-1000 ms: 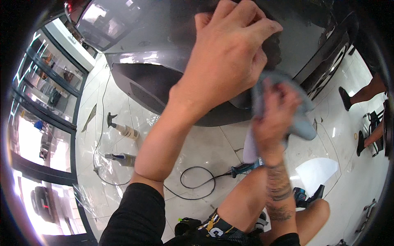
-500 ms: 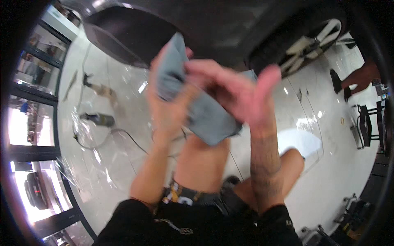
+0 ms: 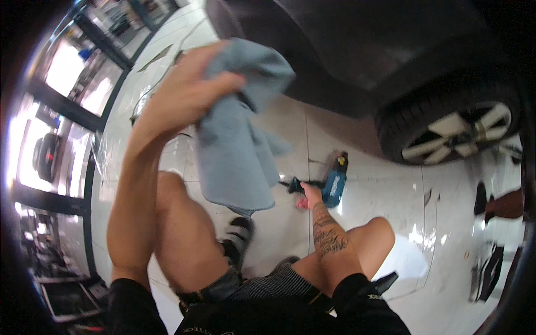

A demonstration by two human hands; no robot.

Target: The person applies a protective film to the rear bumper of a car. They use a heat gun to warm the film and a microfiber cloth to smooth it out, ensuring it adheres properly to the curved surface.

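My left hand (image 3: 195,89), raised at the upper left of centre, is shut on a crumpled blue-grey cloth (image 3: 234,162) that hangs down from it. Lower and to the right, my right hand (image 3: 309,196) has its fingers curled at the handle of a teal-and-black power tool with a nozzle, like a heat gun (image 3: 335,187), by the tiled floor. Above both hands is the dark lower body of a car (image 3: 329,39), with a wheel (image 3: 463,134) on the right.
Glass doors (image 3: 72,67) line the left side. A person's foot (image 3: 481,201) and bare leg are at the right, above a black metal stand (image 3: 491,271). A white sheet (image 3: 407,259) lies beside my right knee. A cable runs across the floor (image 3: 363,240).
The cloth, earlier between both hands, has moved up and left in my left hand. My right hand has left it and moved down to the tool. The view has shifted toward the wheel.
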